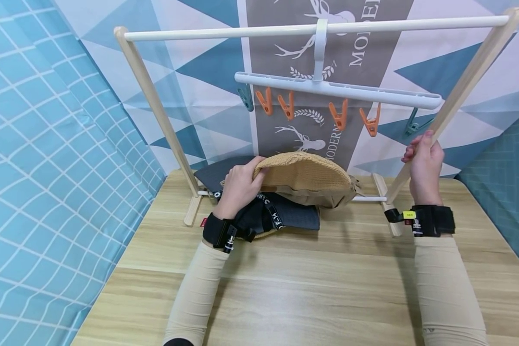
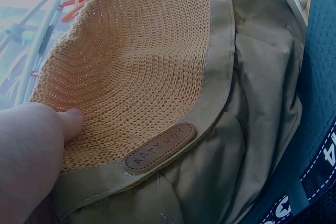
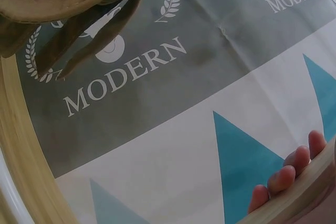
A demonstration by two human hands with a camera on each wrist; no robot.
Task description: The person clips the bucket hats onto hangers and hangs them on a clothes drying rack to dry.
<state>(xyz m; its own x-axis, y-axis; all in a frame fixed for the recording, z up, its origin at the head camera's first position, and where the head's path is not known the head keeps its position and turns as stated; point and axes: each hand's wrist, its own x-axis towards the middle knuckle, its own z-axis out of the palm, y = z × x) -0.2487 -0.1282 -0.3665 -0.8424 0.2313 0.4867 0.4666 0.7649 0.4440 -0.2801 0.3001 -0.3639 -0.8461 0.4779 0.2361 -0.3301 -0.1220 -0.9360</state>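
Observation:
My left hand [image 1: 242, 185] pinches the woven brim of a tan sun hat [image 1: 304, 168], thumb on the brim's inner side. In the left wrist view the hat shows a brown label [image 2: 160, 148] on its band and a creased fabric crown [image 2: 252, 66]. Behind and below it lies a dark grey hat [image 1: 300, 218] with a black lettered strap. On the right, my right hand [image 1: 426, 161] grips the wooden post [image 1: 463, 91] of a rack. Its fingertips [image 3: 281, 179] curl over the post in the right wrist view.
The rack's white bar [image 1: 225, 32] carries a white hanger [image 1: 337, 89] with orange clips [image 1: 287, 106] and green clips [image 1: 245, 98]. A second post [image 1: 155, 110] stands at the left. The rack and hats rest on a wooden table [image 1: 311, 288] before a patterned backdrop [image 1: 207, 77].

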